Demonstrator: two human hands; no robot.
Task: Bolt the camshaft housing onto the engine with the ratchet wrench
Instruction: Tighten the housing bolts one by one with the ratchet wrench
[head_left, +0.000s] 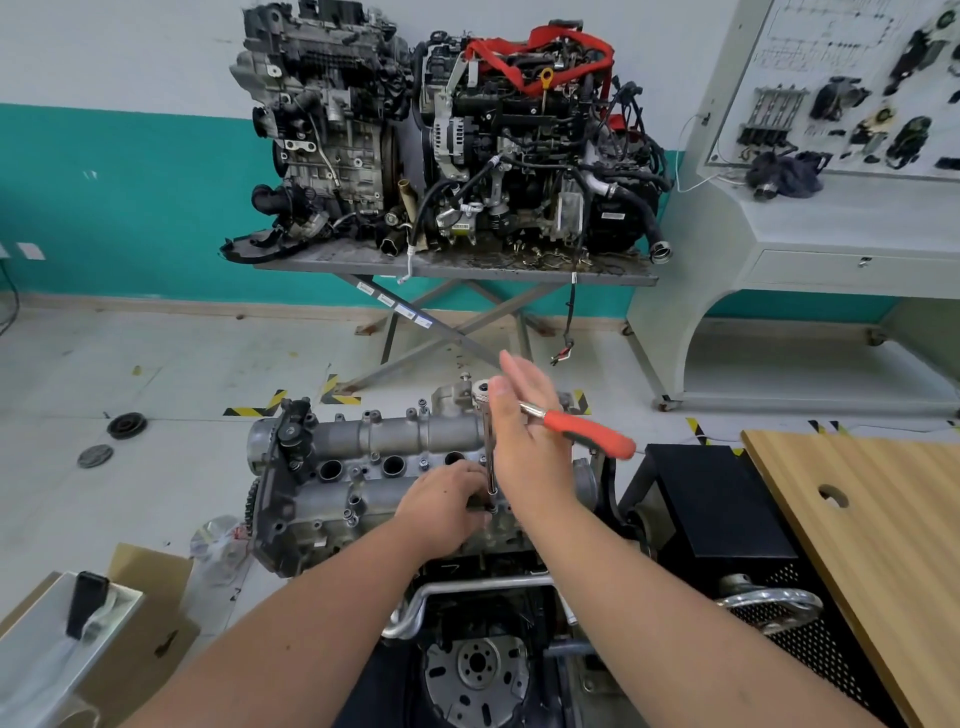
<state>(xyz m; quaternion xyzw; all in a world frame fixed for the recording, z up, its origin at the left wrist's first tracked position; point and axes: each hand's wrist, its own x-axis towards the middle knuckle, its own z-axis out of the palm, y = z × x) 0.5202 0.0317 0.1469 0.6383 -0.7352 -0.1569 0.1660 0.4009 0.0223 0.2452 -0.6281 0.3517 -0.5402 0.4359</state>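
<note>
Camshaft housing (374, 457) atop engine (467, 597), centre frame — left hand (441, 506) pinching extension foot at bolt; right hand (524, 441), fingers straight, against ratchet wrench (587, 428) — upright extension.

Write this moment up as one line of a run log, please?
phase: bolting camshaft housing | left hand: steadies extension bar at its base | right hand: fingers straight against ratchet wrench | wrench handle: points right
</note>
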